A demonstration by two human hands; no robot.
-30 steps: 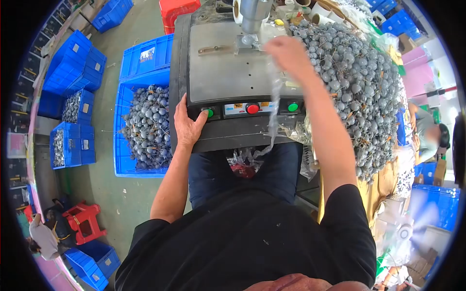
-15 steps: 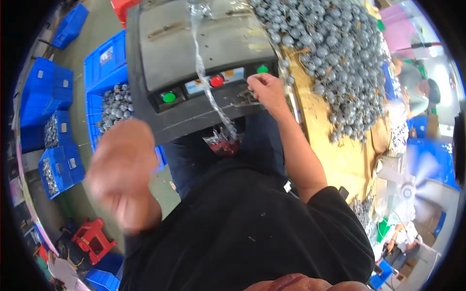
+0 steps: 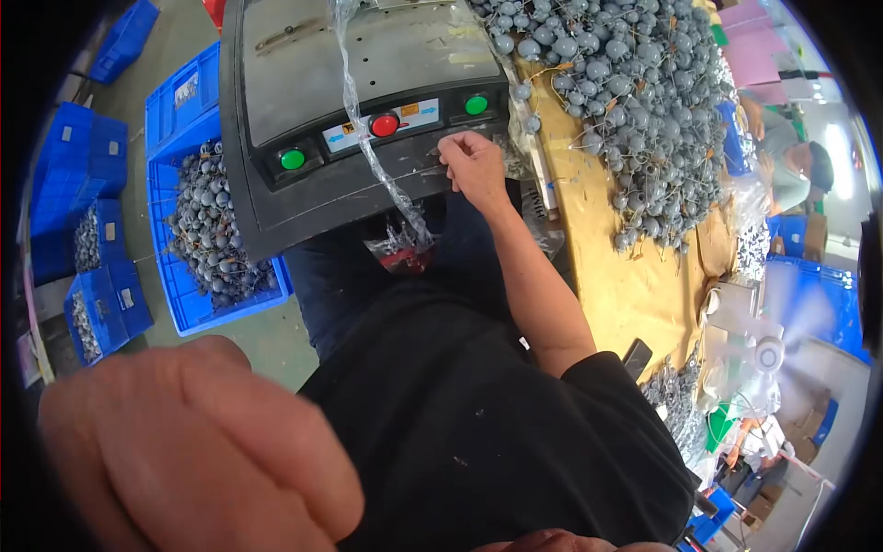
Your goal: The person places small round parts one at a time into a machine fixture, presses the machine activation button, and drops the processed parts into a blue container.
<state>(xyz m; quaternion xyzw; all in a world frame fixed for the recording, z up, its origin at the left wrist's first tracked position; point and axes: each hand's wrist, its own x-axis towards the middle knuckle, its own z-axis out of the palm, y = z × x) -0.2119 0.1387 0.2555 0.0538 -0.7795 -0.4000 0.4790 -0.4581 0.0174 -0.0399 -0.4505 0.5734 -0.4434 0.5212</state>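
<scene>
Right hand: the right hand [image 3: 474, 166] rests at the front edge of the dark grey bench machine [image 3: 276, 198], fingers curled together and pinching thin wire stems beside the right green button [image 3: 475, 104].
Left hand: the left hand [image 3: 198, 451] is raised close to the camera, large and blurred; fingers appear folded, grip cannot be told.
Strip: a clear plastic strip of bagged pieces [image 3: 368, 138] runs from the machine top, over the panel, down to the lap.
Panel: red round button [image 3: 384, 124] at centre, left green button [image 3: 292, 159].
Stock: heap of grey round beads on wire stems [image 3: 625, 101] on the yellow table [image 3: 635, 285], just right of the hand.
Floor: blue plastic crate of the same grey beads [image 3: 207, 239].
</scene>
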